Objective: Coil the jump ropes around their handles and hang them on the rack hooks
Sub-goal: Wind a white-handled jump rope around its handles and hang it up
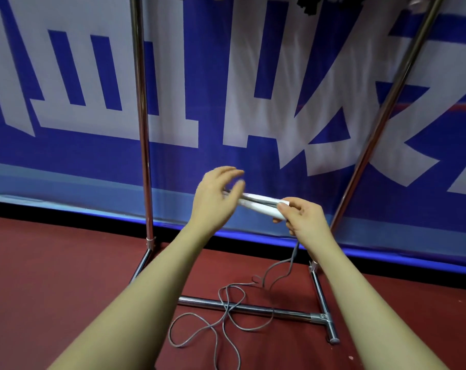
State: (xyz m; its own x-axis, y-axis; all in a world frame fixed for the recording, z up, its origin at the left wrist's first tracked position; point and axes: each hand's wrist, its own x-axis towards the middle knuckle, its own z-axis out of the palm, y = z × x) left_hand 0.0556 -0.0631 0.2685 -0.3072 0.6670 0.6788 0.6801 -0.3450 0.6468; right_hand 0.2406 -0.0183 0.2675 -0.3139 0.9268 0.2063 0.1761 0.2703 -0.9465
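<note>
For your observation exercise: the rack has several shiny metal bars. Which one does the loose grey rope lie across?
The low horizontal bar at the rack's base, by the floor. The grey rope crosses it; the two tall uprights carry no rope.

Glossy chromed metal rack [143, 129]

Both hands [302, 218] hold white handles [258, 204]; grey rope [226, 311] trails on floor [53, 263].

You hold white handles [258, 204] wound with grey rope [226, 313]; beneath lies dark red floor [53, 276], behind stands a blue banner [173, 156] with white lettering, beside the silver rack [142, 116].
</note>
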